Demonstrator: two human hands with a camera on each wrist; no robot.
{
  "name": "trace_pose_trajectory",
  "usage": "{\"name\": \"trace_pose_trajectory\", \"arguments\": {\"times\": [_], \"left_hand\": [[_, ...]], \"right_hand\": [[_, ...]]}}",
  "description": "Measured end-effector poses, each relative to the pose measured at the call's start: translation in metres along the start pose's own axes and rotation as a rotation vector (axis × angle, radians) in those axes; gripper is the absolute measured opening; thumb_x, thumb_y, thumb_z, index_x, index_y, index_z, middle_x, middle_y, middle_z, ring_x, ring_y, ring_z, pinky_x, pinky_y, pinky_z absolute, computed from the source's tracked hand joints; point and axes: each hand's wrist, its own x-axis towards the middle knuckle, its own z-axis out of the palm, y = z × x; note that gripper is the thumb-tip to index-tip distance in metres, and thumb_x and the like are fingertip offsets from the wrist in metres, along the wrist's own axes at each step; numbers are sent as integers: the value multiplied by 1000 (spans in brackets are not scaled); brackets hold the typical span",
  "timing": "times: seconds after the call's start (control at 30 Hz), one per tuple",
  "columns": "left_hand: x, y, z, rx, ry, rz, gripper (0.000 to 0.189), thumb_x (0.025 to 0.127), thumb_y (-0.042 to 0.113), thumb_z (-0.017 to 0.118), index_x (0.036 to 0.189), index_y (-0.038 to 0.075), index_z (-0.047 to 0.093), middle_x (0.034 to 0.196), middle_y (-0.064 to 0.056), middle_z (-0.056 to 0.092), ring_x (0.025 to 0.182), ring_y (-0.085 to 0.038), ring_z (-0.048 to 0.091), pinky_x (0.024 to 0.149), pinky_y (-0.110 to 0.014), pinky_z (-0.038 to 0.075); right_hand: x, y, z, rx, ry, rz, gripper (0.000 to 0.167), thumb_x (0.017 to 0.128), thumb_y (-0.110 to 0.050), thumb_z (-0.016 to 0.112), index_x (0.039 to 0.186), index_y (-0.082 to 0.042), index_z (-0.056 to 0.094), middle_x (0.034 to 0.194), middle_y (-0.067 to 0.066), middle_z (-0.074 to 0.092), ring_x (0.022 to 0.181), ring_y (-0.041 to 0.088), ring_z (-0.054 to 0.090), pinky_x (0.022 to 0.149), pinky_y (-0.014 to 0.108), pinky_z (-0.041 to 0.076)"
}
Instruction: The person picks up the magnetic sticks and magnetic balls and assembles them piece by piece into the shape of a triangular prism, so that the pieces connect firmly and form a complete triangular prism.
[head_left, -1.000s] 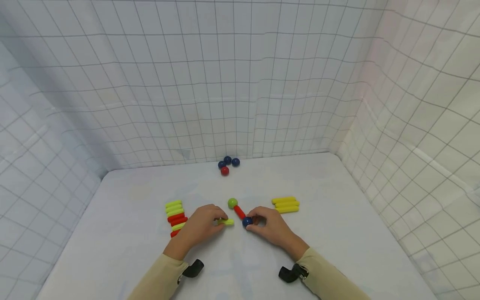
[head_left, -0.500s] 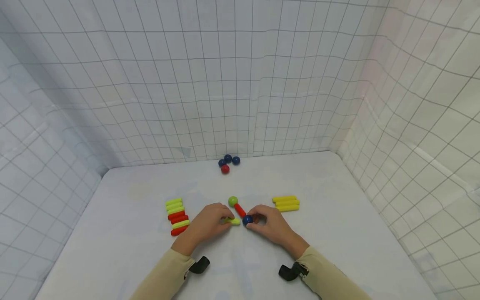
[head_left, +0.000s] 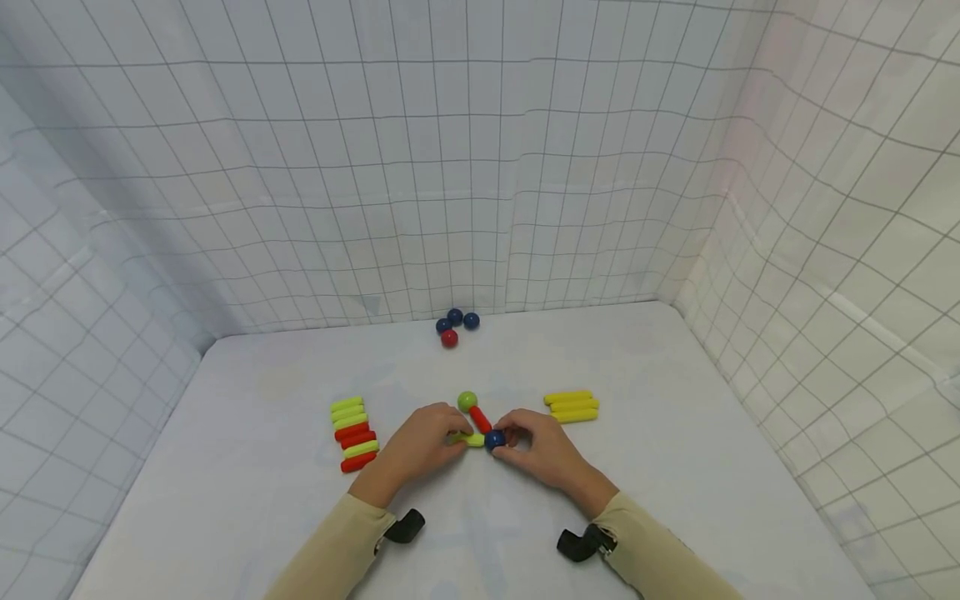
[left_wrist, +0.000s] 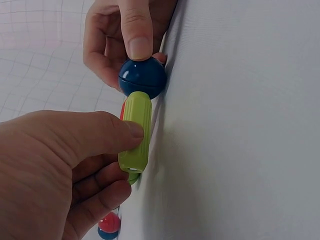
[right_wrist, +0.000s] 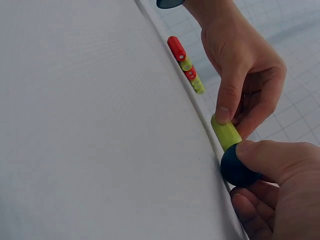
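Note:
My left hand [head_left: 423, 440] pinches a ribbed yellow-green rod [left_wrist: 138, 108] between thumb and fingers. The rod's far end meets a dark blue ball [left_wrist: 142, 76], seemingly touching it. Around that ball curl the thumb and fingers of my right hand [head_left: 542, 448], which holds it at the table surface. In the head view a red rod [head_left: 480, 419] runs from the blue ball back to a green ball [head_left: 467, 401]. The left wrist view shows only slivers of the red rod and green ball behind the yellow-green rod.
Left of the hands lies a row of yellow-green and red rods [head_left: 356, 435]. Several yellow rods [head_left: 573, 407] lie to the right. Near the back edge sit a red ball [head_left: 449, 338] and three dark blue balls [head_left: 455, 317]. Gridded white cloth [head_left: 375, 208] surrounds the white table [head_left: 262, 433].
My left hand has moved right with the yellow-green rod, bringing its end from a gap up to the blue ball. The right hand and ball have stayed nearly still.

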Motion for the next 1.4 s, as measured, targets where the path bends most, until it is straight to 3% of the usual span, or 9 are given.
{"name": "trace_pose_trajectory", "arguments": {"times": [0.2, 0.7, 0.87, 1.07, 1.2, 1.4], "left_hand": [[1, 1, -2, 15, 1, -1, 14, 93, 9, 86, 106, 11, 83, 101, 4, 77, 98, -18, 69, 93, -42, 59], [3, 0, -4, 16, 0, -5, 16, 93, 9, 86, 109, 10, 83, 104, 1, 77, 102, -20, 68, 95, -41, 59], [5, -2, -9, -3, -2, -46, 18, 95, 16, 85, 112, 10, 83, 109, 1, 77, 109, -21, 67, 100, -44, 58], [10, -13, -30, -7, 72, -130, 21, 98, 19, 83, 117, 10, 81, 113, -1, 75, 104, -23, 68, 94, -43, 59], [19, -21, -49, 59, 115, -118, 19, 99, 14, 82, 117, 8, 81, 112, -3, 76, 101, -27, 70, 90, -43, 59], [36, -29, -79, 87, 137, -105, 22, 98, 12, 82, 119, 6, 80, 114, -7, 76, 101, -30, 71, 91, -45, 60]], "right_hand": [[0, 0, -1, -2, 0, -28, 34, 93, -14, 88, 125, -23, 77, 103, -17, 71, 90, 9, 66, 83, 31, 57], [0, -2, -2, 4, -16, -13, 32, 93, -13, 89, 119, -27, 77, 106, -18, 71, 93, 9, 66, 85, 32, 57], [-1, -3, -2, -7, -12, -19, 31, 93, -13, 89, 119, -27, 76, 105, -17, 71, 93, 9, 66, 85, 33, 57], [-1, -1, -1, -19, -7, -19, 31, 93, -13, 89, 118, -27, 76, 104, -18, 70, 92, 8, 65, 85, 33, 57], [-1, -1, 0, -18, -6, -6, 31, 93, -13, 89, 119, -26, 77, 105, -18, 70, 93, 8, 65, 86, 32, 57], [-2, -3, 0, -14, -4, 0, 32, 93, -12, 89, 119, -24, 77, 108, -17, 71, 94, 8, 66, 86, 32, 58]]}}
